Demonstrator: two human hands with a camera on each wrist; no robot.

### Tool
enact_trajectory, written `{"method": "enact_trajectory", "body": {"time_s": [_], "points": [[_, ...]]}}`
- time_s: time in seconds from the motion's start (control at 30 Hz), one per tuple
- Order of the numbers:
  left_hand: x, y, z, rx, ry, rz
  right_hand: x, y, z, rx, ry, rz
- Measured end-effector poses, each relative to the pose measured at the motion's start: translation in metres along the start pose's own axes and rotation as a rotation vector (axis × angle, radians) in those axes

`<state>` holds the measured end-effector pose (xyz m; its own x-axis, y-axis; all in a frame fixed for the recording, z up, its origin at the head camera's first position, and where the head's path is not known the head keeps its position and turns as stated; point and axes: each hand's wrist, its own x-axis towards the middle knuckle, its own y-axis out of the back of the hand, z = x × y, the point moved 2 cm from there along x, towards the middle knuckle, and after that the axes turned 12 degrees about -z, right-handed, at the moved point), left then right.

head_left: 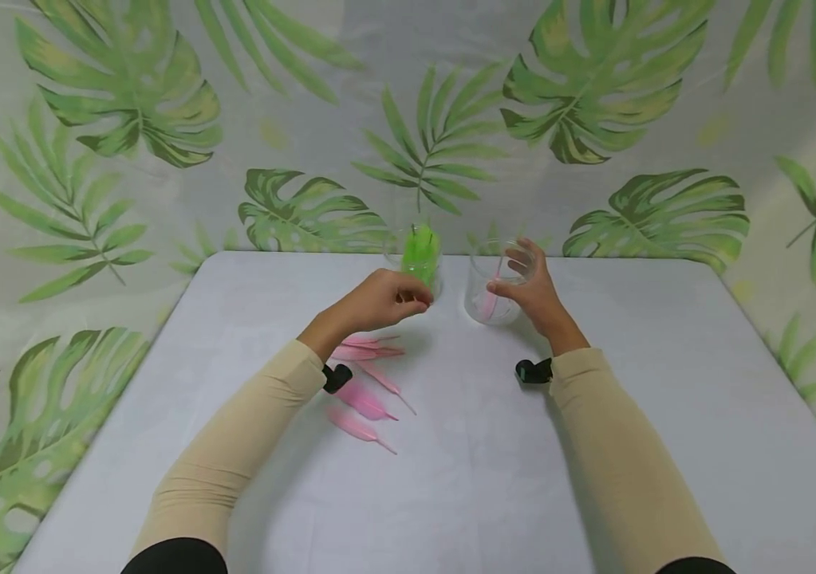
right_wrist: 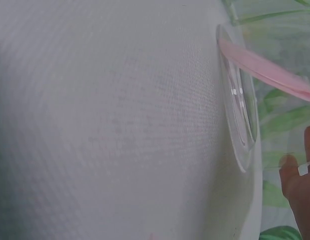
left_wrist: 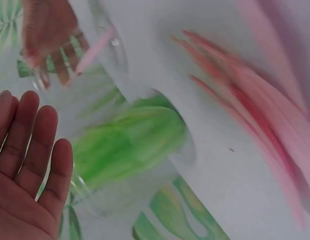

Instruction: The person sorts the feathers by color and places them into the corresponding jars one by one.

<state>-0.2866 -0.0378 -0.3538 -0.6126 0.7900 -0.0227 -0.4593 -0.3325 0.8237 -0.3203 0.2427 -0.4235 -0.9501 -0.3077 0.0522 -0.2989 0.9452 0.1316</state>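
Observation:
My right hand holds a clear glass cup from its right side, thumb at the front. Inside that cup stands one pink feather, leaning on the wall. My left hand hovers just in front of a second clear glass, which is filled with bright green feathers. In the left wrist view the fingers of the left hand look nearly straight, and I see nothing held in them. Below the left wrist, several loose pink feathers lie on the table.
A white cloth covers the table. Behind its far edge hangs a leaf-printed curtain. The two glasses stand side by side near that edge. Black wrist cameras sit under both wrists.

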Motion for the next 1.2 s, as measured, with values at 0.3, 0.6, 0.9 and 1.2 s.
{"method": "enact_trajectory", "body": {"time_s": [0.3, 0.6, 0.9, 1.2], "points": [[-0.013, -0.014, -0.045, 0.235, 0.158, -0.146, -0.001, 0.003, 0.012, -0.019, 0.023, 0.008], [-0.014, -0.028, -0.069, 0.290, 0.271, -0.265, -0.006, -0.001, -0.004, -0.002, 0.002, -0.011], [-0.006, -0.036, -0.067, 0.417, 0.206, -0.246, -0.003, -0.002, 0.002, -0.017, 0.002, -0.015], [-0.005, -0.035, -0.066, 0.406, 0.219, -0.242, 0.001, 0.002, 0.007, -0.025, 0.024, 0.001]]}}
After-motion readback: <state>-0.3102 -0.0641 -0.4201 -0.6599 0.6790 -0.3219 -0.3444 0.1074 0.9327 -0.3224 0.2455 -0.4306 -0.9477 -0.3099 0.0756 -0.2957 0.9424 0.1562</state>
